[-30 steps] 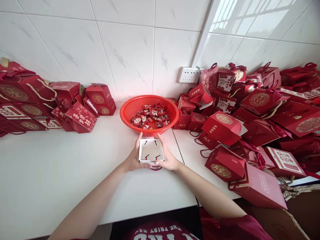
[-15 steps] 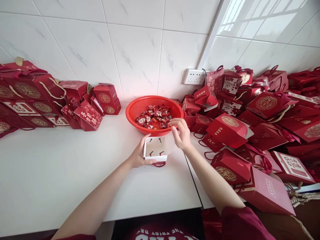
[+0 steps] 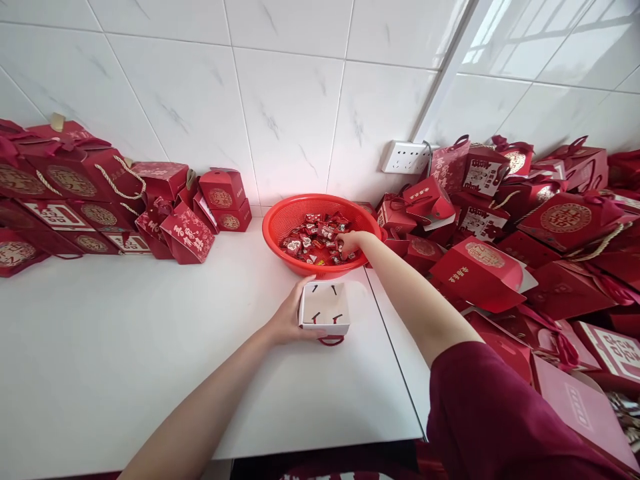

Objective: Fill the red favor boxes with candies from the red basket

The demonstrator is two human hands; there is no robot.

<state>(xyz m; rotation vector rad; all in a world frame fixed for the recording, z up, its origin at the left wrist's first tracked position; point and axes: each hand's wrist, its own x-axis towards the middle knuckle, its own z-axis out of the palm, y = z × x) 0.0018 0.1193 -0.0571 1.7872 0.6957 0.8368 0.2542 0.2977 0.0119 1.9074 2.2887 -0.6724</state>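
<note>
My left hand (image 3: 289,322) grips the side of a small open box (image 3: 327,305), its thumb along the near wall. The box has a pale inside with four dark cord ends showing, and a dark red cord handle (image 3: 332,340) loops out at its near side. Behind it stands a red plastic basket (image 3: 273,230) with a pile of wrapped candies (image 3: 313,233). My right hand (image 3: 351,243) reaches over the basket's right rim into the candies. Its fingers are bent down and closed; their tips, and anything between them, are hidden.
Red gift boxes (image 3: 565,217) with cords and ribbons crowd the right side. More red boxes (image 3: 70,180) are stacked at the left along the tiled wall. A white power strip (image 3: 407,157) is fixed behind the basket. A dark seam (image 3: 395,353) crosses the white table (image 3: 150,347).
My right hand has moved from above the basket's near right rim down into the candies. My left hand still holds the box. The view has shifted slightly left.
</note>
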